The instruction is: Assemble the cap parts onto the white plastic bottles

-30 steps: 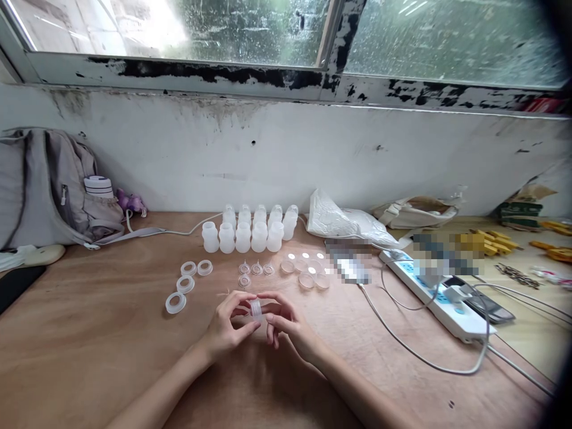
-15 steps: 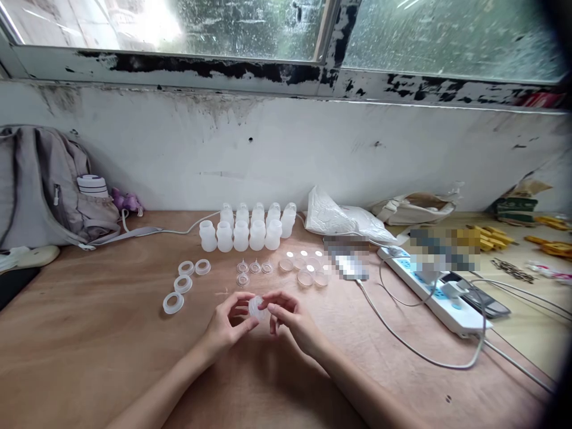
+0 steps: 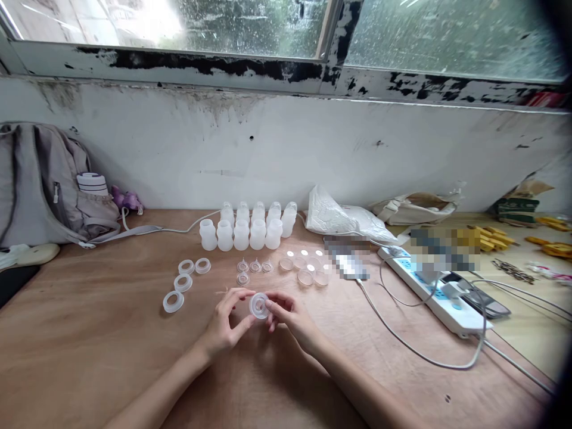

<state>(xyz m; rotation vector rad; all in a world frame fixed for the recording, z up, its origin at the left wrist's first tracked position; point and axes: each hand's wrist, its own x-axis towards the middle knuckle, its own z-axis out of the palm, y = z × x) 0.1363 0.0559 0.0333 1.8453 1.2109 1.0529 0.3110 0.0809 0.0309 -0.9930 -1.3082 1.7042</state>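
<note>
Both my hands meet over the middle of the wooden table (image 3: 89,357). My left hand (image 3: 226,325) and my right hand (image 3: 290,319) pinch one small translucent plastic ring cap (image 3: 258,305) between their fingertips, its round face turned up toward me. Just beyond it lie three tiny clear nipple pieces (image 3: 254,267) and several clear round lids (image 3: 306,268). To the left lie several white rings (image 3: 184,282). Farther back stand two rows of small translucent bottles (image 3: 243,229).
A grey backpack (image 3: 40,185) with a flask leans on the wall at left. A plastic bag (image 3: 344,221), a white power strip (image 3: 435,295) with cables, a phone and yellow parts crowd the right side. The wall and window sill rise behind.
The cap has been turned in my fingers, from lying on its side to showing its round face. My hands stayed in about the same place.
</note>
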